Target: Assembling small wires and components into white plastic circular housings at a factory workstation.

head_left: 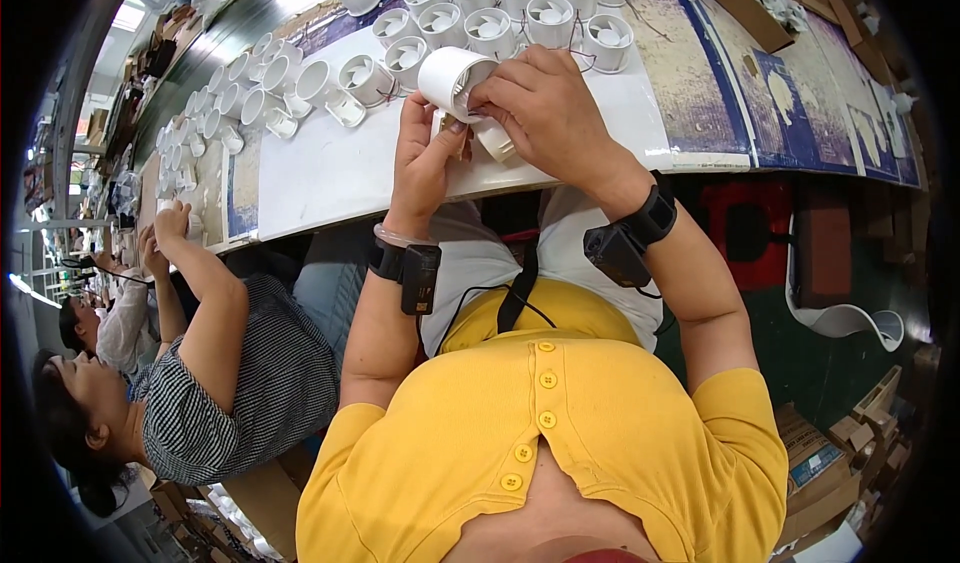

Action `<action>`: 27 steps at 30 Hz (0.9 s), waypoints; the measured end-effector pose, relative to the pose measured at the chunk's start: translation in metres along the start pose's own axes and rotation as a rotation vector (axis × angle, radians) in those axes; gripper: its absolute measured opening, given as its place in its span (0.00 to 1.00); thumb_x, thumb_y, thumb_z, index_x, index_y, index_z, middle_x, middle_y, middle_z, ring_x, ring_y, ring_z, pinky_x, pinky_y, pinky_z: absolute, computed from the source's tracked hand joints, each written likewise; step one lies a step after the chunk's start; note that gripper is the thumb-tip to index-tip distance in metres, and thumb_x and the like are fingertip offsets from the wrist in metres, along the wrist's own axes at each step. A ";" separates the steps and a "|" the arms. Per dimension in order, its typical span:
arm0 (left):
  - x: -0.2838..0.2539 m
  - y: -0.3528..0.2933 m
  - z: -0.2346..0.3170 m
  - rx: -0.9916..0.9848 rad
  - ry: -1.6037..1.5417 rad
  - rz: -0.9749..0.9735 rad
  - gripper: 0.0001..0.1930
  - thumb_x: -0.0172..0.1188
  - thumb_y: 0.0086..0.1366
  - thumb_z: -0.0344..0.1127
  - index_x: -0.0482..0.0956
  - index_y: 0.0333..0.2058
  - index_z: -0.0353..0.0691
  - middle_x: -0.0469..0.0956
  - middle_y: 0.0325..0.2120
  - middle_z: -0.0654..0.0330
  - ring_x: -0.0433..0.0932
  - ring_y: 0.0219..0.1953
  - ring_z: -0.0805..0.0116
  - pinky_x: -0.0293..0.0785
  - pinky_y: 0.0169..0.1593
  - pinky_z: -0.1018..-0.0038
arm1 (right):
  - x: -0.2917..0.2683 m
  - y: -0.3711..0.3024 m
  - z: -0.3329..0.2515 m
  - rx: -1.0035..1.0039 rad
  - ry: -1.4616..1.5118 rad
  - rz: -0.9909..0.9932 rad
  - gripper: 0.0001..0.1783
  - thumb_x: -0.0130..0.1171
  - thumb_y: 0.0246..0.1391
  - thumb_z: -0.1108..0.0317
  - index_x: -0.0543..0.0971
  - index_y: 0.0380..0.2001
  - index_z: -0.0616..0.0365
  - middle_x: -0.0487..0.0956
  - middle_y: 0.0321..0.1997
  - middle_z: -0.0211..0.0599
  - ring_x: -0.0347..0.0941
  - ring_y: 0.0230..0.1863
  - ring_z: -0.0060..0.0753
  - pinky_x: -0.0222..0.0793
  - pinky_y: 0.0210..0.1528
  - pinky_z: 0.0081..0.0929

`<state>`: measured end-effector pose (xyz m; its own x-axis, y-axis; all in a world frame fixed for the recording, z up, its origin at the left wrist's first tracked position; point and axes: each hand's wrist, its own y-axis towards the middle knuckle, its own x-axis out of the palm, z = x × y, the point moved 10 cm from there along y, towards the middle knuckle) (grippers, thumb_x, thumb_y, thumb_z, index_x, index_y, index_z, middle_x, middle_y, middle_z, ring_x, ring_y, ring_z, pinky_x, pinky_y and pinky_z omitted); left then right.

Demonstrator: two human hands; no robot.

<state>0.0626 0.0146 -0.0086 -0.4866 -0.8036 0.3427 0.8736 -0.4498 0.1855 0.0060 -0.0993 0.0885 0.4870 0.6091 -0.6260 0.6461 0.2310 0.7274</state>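
Note:
My left hand [422, 158] is closed round the underside of a white cylindrical plastic fan housing [450, 75], thumb and fingers at its base. The housing is tilted above the table edge, its open end toward the right, with a short white side piece [496, 141] jutting out below. My right hand [552, 113] is closed, its bent fingertips at the mouth of the housing. What those fingertips pinch is hidden. Just beyond my hands stand several similar white housings with fan blades [490, 25] inside and thin dark wires.
More white housings without visible blades [262, 108] lie to the left on the table. A white sheet [330, 173] covers the work surface before me. At left a co-worker in a striped top [240, 383] handles parts. A cardboard box [740, 8] stands far right.

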 end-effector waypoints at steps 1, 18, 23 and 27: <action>0.001 0.000 -0.001 -0.011 -0.006 -0.002 0.20 0.51 0.64 0.25 0.59 0.54 0.39 0.67 0.45 0.60 0.69 0.35 0.77 0.68 0.35 0.81 | 0.001 0.000 0.000 -0.006 -0.004 -0.017 0.09 0.63 0.44 0.71 0.80 0.32 0.50 0.77 0.33 0.25 0.69 0.38 0.32 0.60 0.43 0.31; 0.004 -0.002 0.003 -0.042 -0.020 0.046 0.19 0.49 0.61 0.26 0.60 0.52 0.38 0.69 0.39 0.60 0.68 0.30 0.77 0.66 0.32 0.80 | 0.001 0.002 -0.014 -0.141 -0.125 -0.074 0.10 0.64 0.44 0.68 0.83 0.34 0.46 0.77 0.34 0.22 0.69 0.41 0.28 0.59 0.47 0.29; 0.004 -0.001 0.002 -0.079 -0.066 0.049 0.19 0.48 0.62 0.26 0.60 0.52 0.37 0.69 0.39 0.60 0.68 0.31 0.76 0.67 0.33 0.79 | -0.004 0.000 -0.016 -0.135 -0.024 -0.040 0.10 0.64 0.44 0.68 0.83 0.34 0.46 0.76 0.34 0.23 0.68 0.43 0.31 0.58 0.50 0.30; 0.000 0.003 -0.003 -0.086 -0.006 0.048 0.20 0.48 0.63 0.27 0.59 0.53 0.36 0.69 0.40 0.60 0.69 0.33 0.76 0.68 0.34 0.79 | -0.001 -0.002 -0.009 -0.061 0.011 -0.019 0.10 0.65 0.44 0.67 0.84 0.34 0.46 0.75 0.34 0.23 0.67 0.43 0.32 0.56 0.50 0.31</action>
<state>0.0656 0.0120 -0.0110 -0.4435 -0.8232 0.3546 0.8924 -0.4423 0.0894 -0.0013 -0.0941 0.0900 0.4683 0.6126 -0.6367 0.6178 0.2882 0.7316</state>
